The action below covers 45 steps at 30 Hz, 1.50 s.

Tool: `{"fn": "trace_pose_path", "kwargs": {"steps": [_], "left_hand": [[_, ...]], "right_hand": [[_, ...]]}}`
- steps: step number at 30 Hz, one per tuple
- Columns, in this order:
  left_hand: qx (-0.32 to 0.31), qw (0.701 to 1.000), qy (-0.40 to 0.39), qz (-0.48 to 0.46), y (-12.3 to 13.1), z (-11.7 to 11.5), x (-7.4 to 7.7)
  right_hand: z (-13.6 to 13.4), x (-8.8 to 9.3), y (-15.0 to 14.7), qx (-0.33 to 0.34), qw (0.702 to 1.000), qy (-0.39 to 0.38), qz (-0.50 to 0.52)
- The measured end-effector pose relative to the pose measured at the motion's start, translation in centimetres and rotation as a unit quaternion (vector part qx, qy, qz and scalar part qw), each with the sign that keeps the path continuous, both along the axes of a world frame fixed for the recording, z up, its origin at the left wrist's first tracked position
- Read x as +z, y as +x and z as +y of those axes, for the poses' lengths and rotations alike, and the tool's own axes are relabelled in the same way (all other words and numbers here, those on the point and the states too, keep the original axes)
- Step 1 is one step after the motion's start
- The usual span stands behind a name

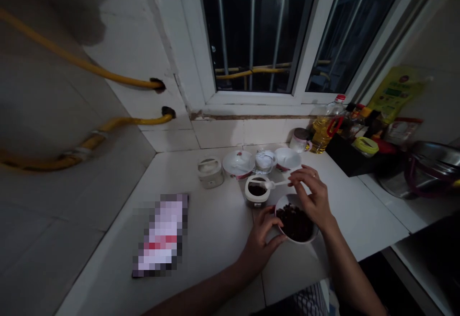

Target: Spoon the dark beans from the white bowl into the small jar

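Here, the left hand [260, 244] grips a white bowl [298, 240] of dark lumpy pieces [294, 222]; right hand [311, 193] grip unclear.

No legible txt, yellow-green pouch [393, 94] print too small, oil btl [321, 136] label unreadable, pixelated item [160, 235] blurred, sm. jar [300, 139] no marks readable
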<state>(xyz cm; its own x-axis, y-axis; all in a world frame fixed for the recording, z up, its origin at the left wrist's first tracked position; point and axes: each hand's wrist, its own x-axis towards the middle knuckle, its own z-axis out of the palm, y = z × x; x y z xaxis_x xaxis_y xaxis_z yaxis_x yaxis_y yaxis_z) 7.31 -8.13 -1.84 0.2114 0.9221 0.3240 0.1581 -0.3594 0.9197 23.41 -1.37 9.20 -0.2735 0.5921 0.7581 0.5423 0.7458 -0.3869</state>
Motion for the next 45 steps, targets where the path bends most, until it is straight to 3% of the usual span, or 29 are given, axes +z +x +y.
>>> {"fn": "trace_pose_path", "kwargs": {"steps": [3,8,13,18,25,30,37,41,45], "left_hand": [[0.002,1.000,0.004,-0.002,0.0,0.0,0.1],[0.006,1.000,0.002,0.004,-0.1,0.0,0.1],[0.005,1.000,0.008,0.006,-0.1,0.0,0.1],[0.001,1.000,0.003,0.003,-0.1,0.0,0.3],[-0.003,1.000,0.013,0.002,-0.2,0.0,0.3],[0.001,1.000,0.013,0.004,-0.2,0.0,0.4],[0.001,1.000,0.013,0.002,-0.1,0.0,0.6],[0.003,1.000,0.011,-0.007,-0.1,0.0,0.3],[0.005,1.000,0.006,-0.016,0.0,0.1,0.0]], "right_hand": [[0.1,-0.4,2.2,-0.021,0.999,-0.039,0.012],[0.1,-2.2,4.3,-0.064,0.993,-0.061,-0.074],[-0.4,-3.1,3.2,-0.013,0.985,-0.144,-0.093],[-0.3,-3.3,2.7,-0.033,0.967,-0.252,0.033],[-0.2,-3.1,2.9,-0.045,0.879,-0.417,0.228],[0.1,-3.3,2.9,-0.055,0.848,-0.446,0.281],[0.1,-3.5,3.0,-0.055,0.836,-0.457,0.300],[0.4,-3.0,3.1,-0.052,0.846,-0.441,0.295],[0.7,-1.7,2.3,-0.050,0.880,-0.386,0.272]]}}
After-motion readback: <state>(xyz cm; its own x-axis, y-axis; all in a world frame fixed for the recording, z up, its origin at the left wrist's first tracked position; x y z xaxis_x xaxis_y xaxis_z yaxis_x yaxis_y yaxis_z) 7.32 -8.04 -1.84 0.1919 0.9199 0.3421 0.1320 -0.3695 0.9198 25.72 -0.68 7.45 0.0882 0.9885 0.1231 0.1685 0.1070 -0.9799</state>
